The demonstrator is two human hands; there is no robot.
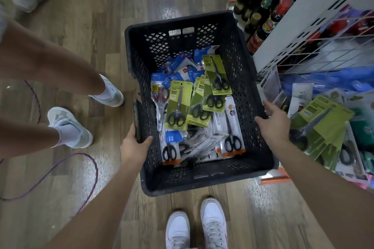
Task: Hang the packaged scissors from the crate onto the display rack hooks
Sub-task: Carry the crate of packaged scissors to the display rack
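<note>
A black perforated plastic crate (pixel 202 178) stands on the wooden floor in front of my feet. Inside lie several packaged scissors: green-carded ones (pixel 177 107), white-and-orange ones (pixel 232 127) and small blue packs (pixel 182 66). My left hand (pixel 134 143) is shut on the crate's left rim, thumb inside. My right hand (pixel 273 123) grips the crate's right rim. The white wire display rack (pixel 315 32) rises at the right, with green scissor packs (pixel 323 127) hanging or stacked low on it.
Dark bottles (pixel 261 6) stand behind the crate beside the rack. Another person's legs and white shoes (pixel 70 127) are at the left. A purple cable (pixel 89 178) loops over the floor. My own white shoes (pixel 196 226) are just below the crate.
</note>
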